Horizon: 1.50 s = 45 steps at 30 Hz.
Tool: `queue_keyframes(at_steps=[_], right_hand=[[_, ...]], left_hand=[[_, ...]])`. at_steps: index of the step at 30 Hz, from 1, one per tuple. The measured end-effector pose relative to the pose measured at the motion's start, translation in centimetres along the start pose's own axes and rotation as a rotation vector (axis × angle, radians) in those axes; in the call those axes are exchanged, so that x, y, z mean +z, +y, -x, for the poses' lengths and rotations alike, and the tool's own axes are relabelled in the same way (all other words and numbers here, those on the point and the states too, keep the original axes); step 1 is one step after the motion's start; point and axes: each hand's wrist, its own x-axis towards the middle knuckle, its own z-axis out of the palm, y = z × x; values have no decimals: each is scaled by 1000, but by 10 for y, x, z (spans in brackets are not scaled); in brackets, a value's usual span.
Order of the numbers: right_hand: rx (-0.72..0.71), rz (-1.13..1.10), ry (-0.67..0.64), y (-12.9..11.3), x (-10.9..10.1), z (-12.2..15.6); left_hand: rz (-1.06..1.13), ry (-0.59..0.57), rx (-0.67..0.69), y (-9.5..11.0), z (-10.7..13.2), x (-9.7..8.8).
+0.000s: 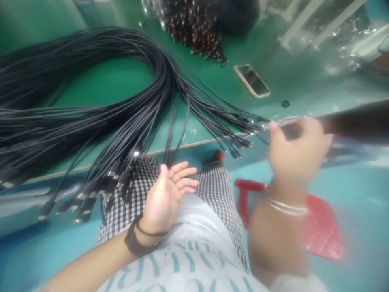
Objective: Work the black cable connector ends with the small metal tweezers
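Note:
Long black cables [121, 101] lie in a thick looped bundle on the green table [103, 77]. Some of their plug ends [115, 174] hang over the front edge above my lap. My left hand [173, 186] is palm up below that edge, fingers apart, holding nothing. At the right, my blurred right hand [296, 150] is closed around thin reddish and pale strands [291, 120], seemingly cable ends. Beside its thumb lie more metal-tipped cable ends [252, 126]. A dark blurred band [358, 121] stretches rightward from this hand; I cannot tell what it is.
A phone [253, 81] lies face up on the table near a small black piece [285, 104]. Farther back sits a heap of copper-coloured connector ends [197, 30]. A red plastic stool [322, 227] stands right of my legs. Pale bars [300, 24] slant at the back right.

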Motion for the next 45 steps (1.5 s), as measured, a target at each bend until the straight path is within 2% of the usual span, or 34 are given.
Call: queue_keyframes(at_steps=[1, 2, 4, 6, 8, 11, 14, 16, 22, 25, 27, 35, 45], right_hand=[[35, -94, -21, 1, 2, 2], [70, -236, -113, -1, 4, 7], [173, -562, -379, -10, 9, 25], [308, -807, -581, -22, 15, 47], [380, -938, -707, -33, 22, 64], [353, -992, -805, -41, 30, 76], [299, -997, -820, -41, 32, 76], [312, -997, -829, -39, 32, 75], [502, -1058, -711, -37, 22, 79], [610, -1199, -697, -42, 14, 81], [632, -1280, -683, -45, 10, 81], [658, -1310, -679, -48, 10, 80], [658, -1255, -670, -54, 16, 78]], left_hand=[[47, 19, -19, 0, -1, 0], [83, 35, -30, 0, -3, -1], [116, 47, -18, -3, -4, -2], [109, 39, -2, -7, -7, -3], [95, 53, -21, -13, -11, -6], [67, 126, -9, -20, -21, -14], [16, 150, 99, -23, -30, -21], [-37, 130, 146, -22, -30, -24], [-234, -31, 153, -18, -13, -12], [-277, -99, 233, -14, -11, -4], [-296, -117, 292, -12, -12, -1], [-301, -100, 383, -8, -11, 4], [-299, -90, 368, -6, -16, 3]])
